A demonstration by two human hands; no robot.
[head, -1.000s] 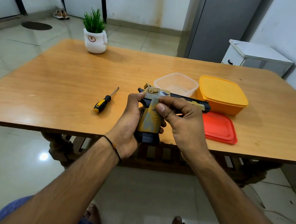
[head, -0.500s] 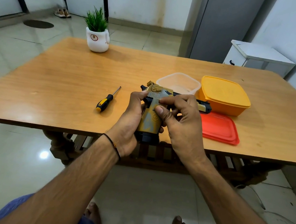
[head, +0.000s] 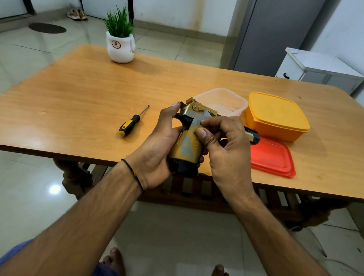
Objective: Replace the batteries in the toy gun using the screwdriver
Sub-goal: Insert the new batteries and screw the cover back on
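Observation:
The yellow-and-black toy gun (head: 188,146) is held above the near edge of the wooden table (head: 73,95), grip pointing toward me, barrel to the right. My left hand (head: 158,149) wraps the grip from the left. My right hand (head: 226,151) holds the gun's body from the right, thumb and forefinger pinching the yellow side of the grip. A screwdriver (head: 131,122) with a black-and-yellow handle lies on the table to the left of my hands, nothing touching it. No batteries are visible.
A clear lidless box (head: 223,100), a shut yellow box (head: 276,116) and a red lid (head: 272,157) sit right of the gun. A potted plant (head: 120,41) stands at the far edge. A white cabinet (head: 318,70) is beyond the table's right corner.
Both hands keep their hold on the gun. My right thumb and forefinger have shifted slightly on the side of the grip; the camera view has moved a little.

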